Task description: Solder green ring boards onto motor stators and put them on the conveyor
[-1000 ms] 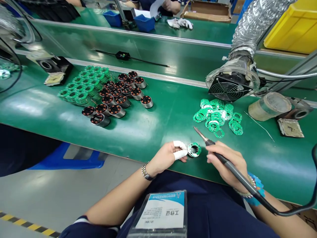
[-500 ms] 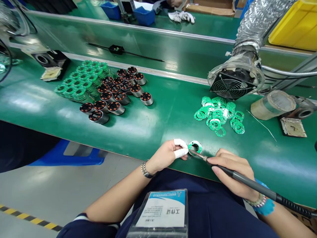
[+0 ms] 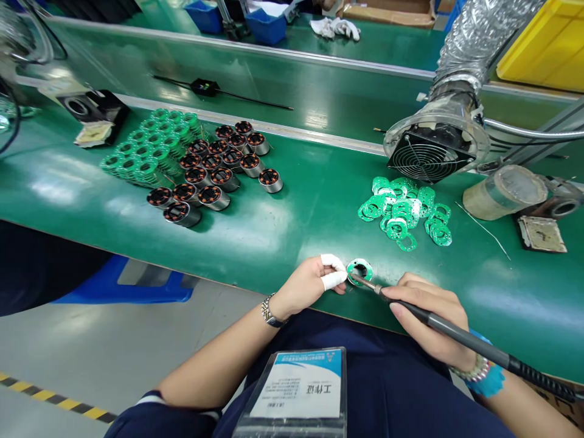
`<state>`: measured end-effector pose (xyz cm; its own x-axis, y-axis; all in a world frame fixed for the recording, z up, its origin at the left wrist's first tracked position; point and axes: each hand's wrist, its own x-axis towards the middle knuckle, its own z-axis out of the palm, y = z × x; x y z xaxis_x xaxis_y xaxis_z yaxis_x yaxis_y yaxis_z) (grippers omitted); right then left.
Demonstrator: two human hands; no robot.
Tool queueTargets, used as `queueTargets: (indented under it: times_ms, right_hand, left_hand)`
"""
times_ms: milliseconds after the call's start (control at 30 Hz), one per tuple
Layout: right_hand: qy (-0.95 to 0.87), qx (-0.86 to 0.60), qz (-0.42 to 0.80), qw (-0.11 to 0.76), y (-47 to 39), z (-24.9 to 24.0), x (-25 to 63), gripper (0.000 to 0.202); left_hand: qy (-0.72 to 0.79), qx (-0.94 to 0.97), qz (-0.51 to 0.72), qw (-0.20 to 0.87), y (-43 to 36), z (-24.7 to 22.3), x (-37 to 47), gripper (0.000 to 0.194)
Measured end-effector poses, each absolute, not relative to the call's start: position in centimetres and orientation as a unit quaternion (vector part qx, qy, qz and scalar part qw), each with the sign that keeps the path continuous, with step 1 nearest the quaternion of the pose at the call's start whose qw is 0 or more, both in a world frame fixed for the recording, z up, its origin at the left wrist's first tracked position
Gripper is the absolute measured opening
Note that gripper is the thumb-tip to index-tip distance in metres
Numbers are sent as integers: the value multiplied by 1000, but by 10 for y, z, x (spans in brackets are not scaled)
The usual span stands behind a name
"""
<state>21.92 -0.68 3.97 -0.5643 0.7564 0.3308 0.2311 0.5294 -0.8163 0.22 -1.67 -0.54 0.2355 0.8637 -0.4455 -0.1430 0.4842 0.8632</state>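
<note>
we've one green-ringed part point(image 3: 358, 263), likely unfinished: left hand point(image 3: 331, 274) pinching it, right hand point(image 3: 440, 304) gripping the iron point(image 3: 469, 340) against it; copper-topped cores point(image 3: 212, 196) ringless.

Ring part point(image 3: 360, 263) near bench point(image 3: 310, 213) front edge, loose boards point(image 3: 402, 211) behind, motor cores point(image 3: 210, 163) left

white gloves point(image 3: 335, 28) near blue bins point(image 3: 266, 27) | yellow bin point(image 3: 545, 48) upper right | blue stool point(image 3: 155, 294)

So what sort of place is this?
Most likely an electronics assembly workshop: there's a soldering iron, a cluster of cores with copper-coloured windings, and a pile of green ring-shaped boards.
</note>
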Motion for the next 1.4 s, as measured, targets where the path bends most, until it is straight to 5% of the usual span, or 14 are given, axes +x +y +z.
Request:
queueTargets:
  times_ms: [667,933,1400]
  right_hand:
    - [-819,-297,332,361,5,33,222,28]
    - [-891,-228,338,200,36,13,204,35]
    - [-846,-353,251,310,0,3,201,37]
  left_hand:
    - [490,367,362,703,-17,-7,1,17]
    - [490,374,371,694,-17,-5,4,19]
    - [521,371,422,642,-37,0,19,18]
